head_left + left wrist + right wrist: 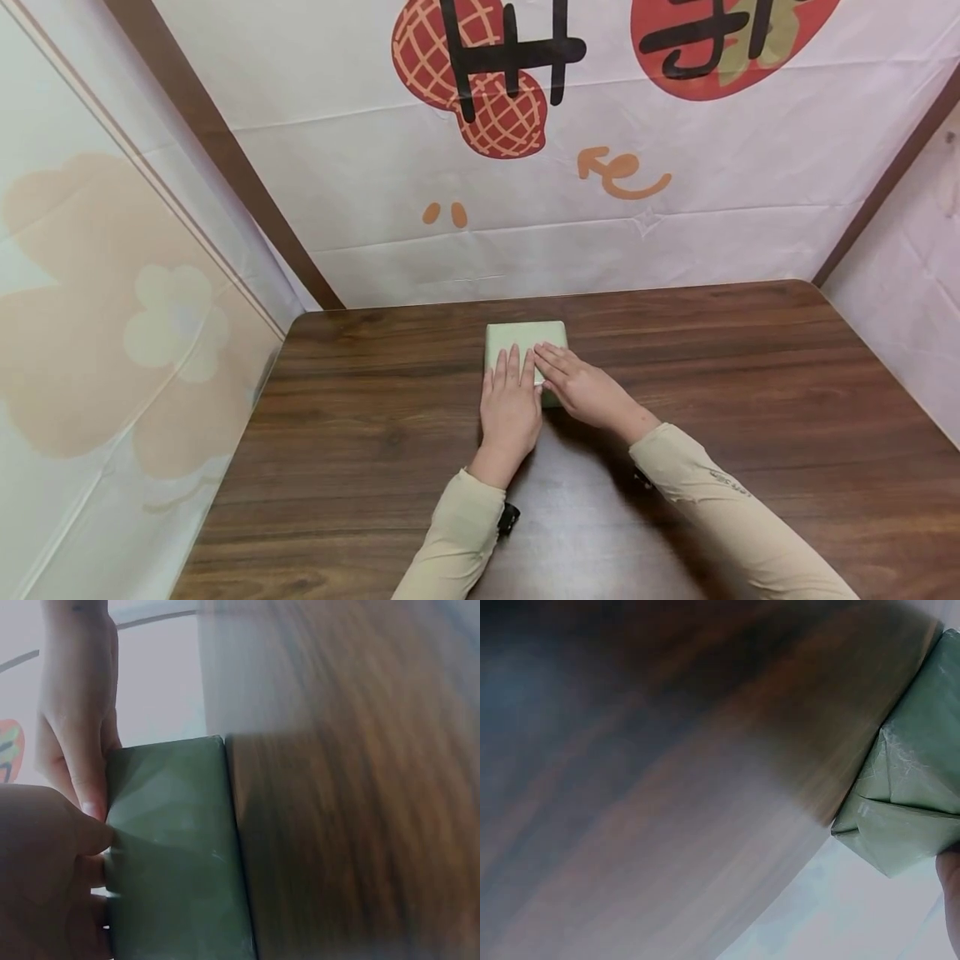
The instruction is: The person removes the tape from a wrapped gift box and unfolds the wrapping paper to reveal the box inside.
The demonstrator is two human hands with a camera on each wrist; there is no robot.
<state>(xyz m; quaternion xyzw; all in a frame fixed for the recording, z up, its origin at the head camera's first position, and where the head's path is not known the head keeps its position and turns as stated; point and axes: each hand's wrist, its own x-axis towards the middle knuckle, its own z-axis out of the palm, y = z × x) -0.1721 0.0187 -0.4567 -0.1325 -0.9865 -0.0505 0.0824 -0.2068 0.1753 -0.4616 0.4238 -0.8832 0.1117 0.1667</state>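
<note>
A box wrapped in light green paper (517, 333) lies on the wooden table, near its far edge. My left hand (512, 412) rests flat on its top with the fingers straight and pointing away from me. From the right, my right hand (588, 392) lays its extended fingers on the top too, close to the left fingertips. The left wrist view shows the smooth green side of the box (176, 855) standing on the table. In the right wrist view, a folded paper end of the box (907, 817) is visible, with a fingertip at its edge.
The dark wooden table (360, 467) extends around the box on all sides. Behind it hangs a white printed cloth (360, 183) with red and orange drawings. Another cloth with a pale flower (75, 292) hangs at the left.
</note>
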